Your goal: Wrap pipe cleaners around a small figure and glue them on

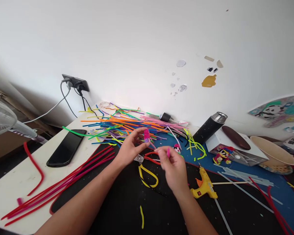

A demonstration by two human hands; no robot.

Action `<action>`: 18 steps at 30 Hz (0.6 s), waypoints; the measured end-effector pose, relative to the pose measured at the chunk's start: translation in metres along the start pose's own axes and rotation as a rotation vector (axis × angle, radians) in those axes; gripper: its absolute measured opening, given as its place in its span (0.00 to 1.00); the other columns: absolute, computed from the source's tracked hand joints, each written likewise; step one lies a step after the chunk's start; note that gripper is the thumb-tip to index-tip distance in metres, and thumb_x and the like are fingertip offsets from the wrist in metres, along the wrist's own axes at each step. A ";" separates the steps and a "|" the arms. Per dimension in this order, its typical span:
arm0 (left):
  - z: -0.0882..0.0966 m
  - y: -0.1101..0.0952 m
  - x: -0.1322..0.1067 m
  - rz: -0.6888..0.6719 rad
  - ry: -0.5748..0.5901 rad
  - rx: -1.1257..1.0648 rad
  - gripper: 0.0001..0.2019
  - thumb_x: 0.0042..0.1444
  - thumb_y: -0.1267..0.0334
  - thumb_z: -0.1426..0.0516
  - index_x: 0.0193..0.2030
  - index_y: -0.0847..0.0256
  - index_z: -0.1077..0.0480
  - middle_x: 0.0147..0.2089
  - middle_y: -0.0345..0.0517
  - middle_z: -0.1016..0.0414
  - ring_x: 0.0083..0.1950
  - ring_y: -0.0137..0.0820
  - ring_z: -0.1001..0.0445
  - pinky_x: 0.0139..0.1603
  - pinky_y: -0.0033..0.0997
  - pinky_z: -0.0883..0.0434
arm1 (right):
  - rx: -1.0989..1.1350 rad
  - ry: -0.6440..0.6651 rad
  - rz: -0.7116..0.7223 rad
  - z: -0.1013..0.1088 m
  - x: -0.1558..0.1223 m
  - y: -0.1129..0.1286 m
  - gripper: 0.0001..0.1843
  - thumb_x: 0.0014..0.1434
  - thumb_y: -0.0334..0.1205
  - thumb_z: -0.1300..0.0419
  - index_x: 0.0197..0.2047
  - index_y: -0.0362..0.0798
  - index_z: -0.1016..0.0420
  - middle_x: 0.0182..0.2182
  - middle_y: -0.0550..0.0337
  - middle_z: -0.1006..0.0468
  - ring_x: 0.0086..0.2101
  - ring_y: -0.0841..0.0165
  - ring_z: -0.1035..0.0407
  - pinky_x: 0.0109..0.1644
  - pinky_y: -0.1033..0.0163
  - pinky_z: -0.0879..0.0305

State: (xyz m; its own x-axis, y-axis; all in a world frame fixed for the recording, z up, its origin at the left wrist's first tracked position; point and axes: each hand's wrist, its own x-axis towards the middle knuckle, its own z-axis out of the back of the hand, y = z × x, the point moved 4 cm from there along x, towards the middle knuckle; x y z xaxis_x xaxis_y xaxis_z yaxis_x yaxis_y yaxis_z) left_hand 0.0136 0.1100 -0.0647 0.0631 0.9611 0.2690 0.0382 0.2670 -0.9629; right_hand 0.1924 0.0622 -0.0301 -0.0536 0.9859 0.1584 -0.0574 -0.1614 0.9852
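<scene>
My left hand (129, 147) is raised over the black mat (122, 209), fingers pinched on a small pink pipe-cleaner piece (146, 135). My right hand (172, 166) is just to its right, fingers closed on the thin pink end of a pipe cleaner (168, 152). Red-handled pliers (149, 156) and yellow-handled cutters (148, 176) lie on the mat under the hands. Behind them spreads a pile of many-coloured pipe cleaners (127, 125).
A yellow glue gun (204, 187) lies to the right beside glue sticks (245, 181). Red and pink pipe cleaners (63, 184) lie at left near a black phone (66, 148). A black flask (209, 127), a box (232, 148) and a fan (2, 119) stand around.
</scene>
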 end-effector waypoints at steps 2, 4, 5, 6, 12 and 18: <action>-0.003 -0.003 -0.002 -0.015 0.042 -0.002 0.25 0.59 0.59 0.32 0.63 0.51 0.29 0.60 0.50 0.25 0.56 0.41 0.25 0.54 0.40 0.24 | 0.147 -0.072 -0.077 0.012 0.013 -0.014 0.24 0.63 0.62 0.34 0.39 0.47 0.19 0.18 0.72 0.43 0.18 0.75 0.54 0.21 0.66 0.56; -0.011 -0.007 -0.006 -0.043 0.113 -0.003 0.25 0.59 0.60 0.32 0.63 0.50 0.28 0.61 0.50 0.26 0.58 0.42 0.25 0.55 0.42 0.24 | 0.267 -0.063 -0.137 0.017 0.023 -0.027 0.25 0.60 0.63 0.31 0.41 0.47 0.20 0.18 0.74 0.46 0.18 0.76 0.57 0.21 0.67 0.60; -0.014 -0.009 -0.007 -0.065 0.150 0.008 0.25 0.60 0.60 0.32 0.63 0.50 0.28 0.62 0.50 0.26 0.60 0.44 0.26 0.56 0.43 0.24 | 0.312 -0.046 -0.167 0.017 0.026 -0.033 0.26 0.59 0.63 0.31 0.41 0.47 0.21 0.18 0.74 0.47 0.18 0.76 0.58 0.21 0.67 0.61; -0.018 -0.011 -0.009 -0.091 0.184 0.029 0.25 0.60 0.60 0.32 0.63 0.49 0.28 0.62 0.50 0.26 0.62 0.45 0.27 0.57 0.44 0.25 | 0.346 -0.018 -0.196 0.016 0.027 -0.039 0.26 0.59 0.64 0.30 0.41 0.47 0.22 0.18 0.75 0.47 0.18 0.77 0.58 0.21 0.67 0.61; -0.031 -0.018 -0.014 -0.171 0.336 0.176 0.24 0.61 0.59 0.32 0.63 0.49 0.26 0.65 0.53 0.27 0.69 0.48 0.32 0.71 0.53 0.35 | 0.411 0.154 -0.312 0.012 0.018 -0.052 0.26 0.57 0.63 0.28 0.36 0.47 0.24 0.18 0.76 0.49 0.19 0.78 0.61 0.21 0.67 0.64; -0.036 -0.021 -0.021 -0.073 0.400 0.177 0.40 0.56 0.56 0.29 0.74 0.46 0.37 0.71 0.54 0.32 0.70 0.49 0.32 0.71 0.52 0.34 | 0.465 0.128 -0.380 0.021 0.013 -0.058 0.26 0.50 0.59 0.23 0.38 0.46 0.22 0.17 0.78 0.50 0.18 0.78 0.62 0.21 0.67 0.65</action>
State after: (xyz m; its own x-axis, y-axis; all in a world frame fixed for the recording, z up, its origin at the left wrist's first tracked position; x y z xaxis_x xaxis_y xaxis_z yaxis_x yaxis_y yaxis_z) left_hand 0.0470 0.0813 -0.0497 0.4489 0.8455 0.2891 -0.1125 0.3744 -0.9204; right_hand 0.2160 0.0855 -0.0835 -0.2354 0.9531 -0.1905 0.3432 0.2649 0.9011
